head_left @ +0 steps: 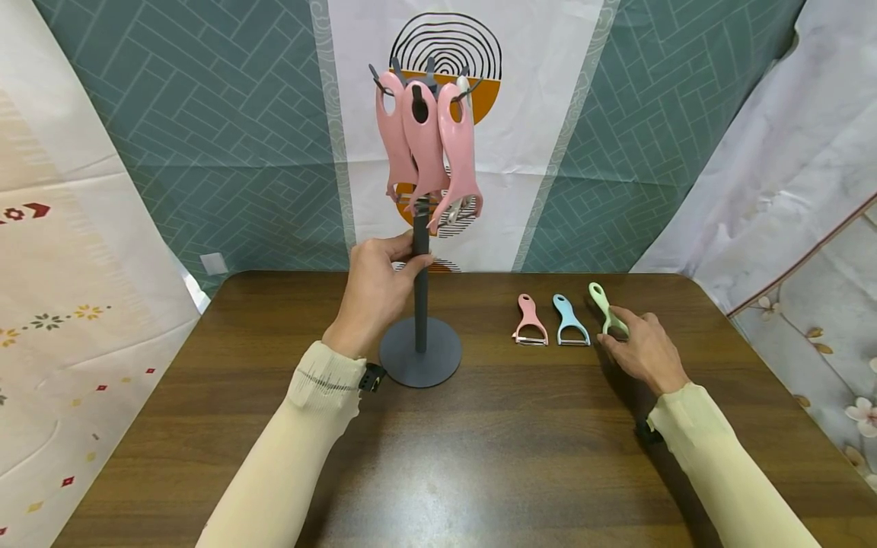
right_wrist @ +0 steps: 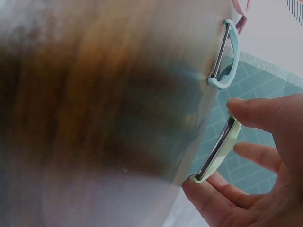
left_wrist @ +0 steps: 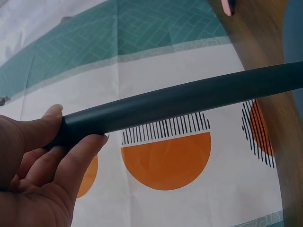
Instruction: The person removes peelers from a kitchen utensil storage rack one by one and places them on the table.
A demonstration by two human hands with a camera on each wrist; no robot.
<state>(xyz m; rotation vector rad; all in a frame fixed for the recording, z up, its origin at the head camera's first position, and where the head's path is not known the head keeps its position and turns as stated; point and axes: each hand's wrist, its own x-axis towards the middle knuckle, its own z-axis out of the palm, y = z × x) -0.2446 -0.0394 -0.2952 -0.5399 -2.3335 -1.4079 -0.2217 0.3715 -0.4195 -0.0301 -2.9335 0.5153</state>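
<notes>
My left hand point(head_left: 381, 283) grips the dark post point(head_left: 421, 304) of a stand with a round base point(head_left: 404, 365); the left wrist view shows thumb and fingers around the post point(left_wrist: 180, 101). Pink peelers point(head_left: 425, 144) hang from hooks at the stand's top, with a white one partly hidden behind them. At the right, my right hand point(head_left: 645, 352) holds a light green peeler point(head_left: 600, 299) by its blade end, thumb on one side and fingers on the other, its handle pointing away. In the right wrist view the green peeler point(right_wrist: 221, 153) spans between thumb and fingertip.
Left of the green peeler, a blue peeler point(head_left: 565, 306) and a pink peeler point(head_left: 527, 306) lie in a row on the brown wooden table point(head_left: 479, 457). A patterned cloth point(head_left: 247, 137) hangs behind the table's far edge.
</notes>
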